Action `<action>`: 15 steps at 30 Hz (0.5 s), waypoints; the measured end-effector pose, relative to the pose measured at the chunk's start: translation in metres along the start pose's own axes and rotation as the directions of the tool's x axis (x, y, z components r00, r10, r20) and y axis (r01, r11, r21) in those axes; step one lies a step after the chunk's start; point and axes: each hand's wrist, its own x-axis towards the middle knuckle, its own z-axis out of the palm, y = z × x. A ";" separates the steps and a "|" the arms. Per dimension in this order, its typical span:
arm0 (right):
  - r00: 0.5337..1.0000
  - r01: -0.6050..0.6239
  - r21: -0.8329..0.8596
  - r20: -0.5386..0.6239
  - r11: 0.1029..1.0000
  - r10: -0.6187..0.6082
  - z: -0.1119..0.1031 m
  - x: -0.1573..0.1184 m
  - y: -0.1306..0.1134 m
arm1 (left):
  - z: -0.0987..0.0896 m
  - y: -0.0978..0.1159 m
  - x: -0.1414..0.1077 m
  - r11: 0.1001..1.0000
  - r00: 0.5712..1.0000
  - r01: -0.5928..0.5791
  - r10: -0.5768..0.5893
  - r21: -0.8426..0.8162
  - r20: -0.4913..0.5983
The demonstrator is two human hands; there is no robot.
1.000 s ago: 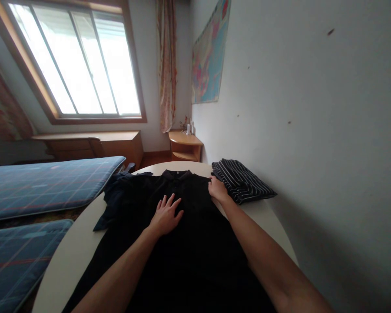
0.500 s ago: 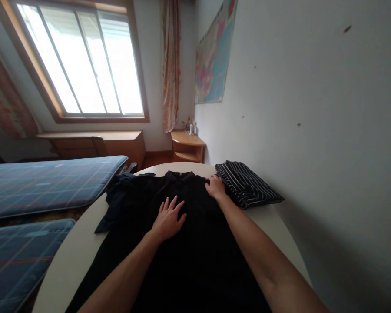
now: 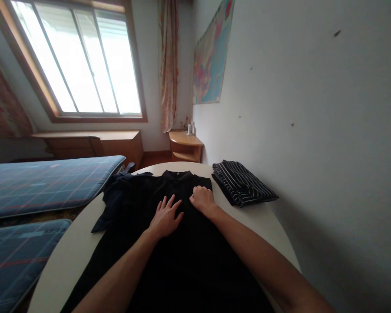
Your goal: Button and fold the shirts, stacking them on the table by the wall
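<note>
A black polo shirt (image 3: pixel 189 256) lies spread over the round table (image 3: pixel 55 261), its collar at the far end. My left hand (image 3: pixel 165 218) rests flat on the chest of the shirt, fingers spread. To its right, my right hand (image 3: pixel 202 198) is closed, its fingers curled into the cloth near the right sleeve. The hand itself hides exactly how much fabric it grips. Beside the right sleeve sits a folded black garment with white stripes (image 3: pixel 246 182). Dark navy cloth (image 3: pixel 112 202) lies bunched at the shirt's left side.
Blue plaid mattresses (image 3: pixel 52 184) stand close on the left. A white wall (image 3: pixel 313 174) runs along the right. Beyond the table are a wooden corner shelf (image 3: pixel 185 138) with small items on it and a low wooden desk (image 3: pixel 120 137) under the window.
My right hand has moved left and slightly nearer, away from the striped garment, drawing the right sleeve edge inward. A gap of table now shows between them. My left hand stays flat.
</note>
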 end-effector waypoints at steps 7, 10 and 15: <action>0.989 0.118 0.081 -0.102 0.990 -0.109 -0.006 -0.014 0.007 | 0.001 0.000 0.000 1.000 1.000 -0.005 0.005 0.011 -0.006; 0.990 0.141 0.184 -0.031 0.973 -0.138 0.003 -0.017 0.010 | 0.000 0.000 0.001 1.000 1.000 0.000 0.000 0.015 0.002; 0.995 -0.052 0.275 -0.065 0.960 0.073 0.020 -0.006 0.020 | -0.005 0.002 -0.001 1.000 1.000 0.002 -0.002 0.010 0.021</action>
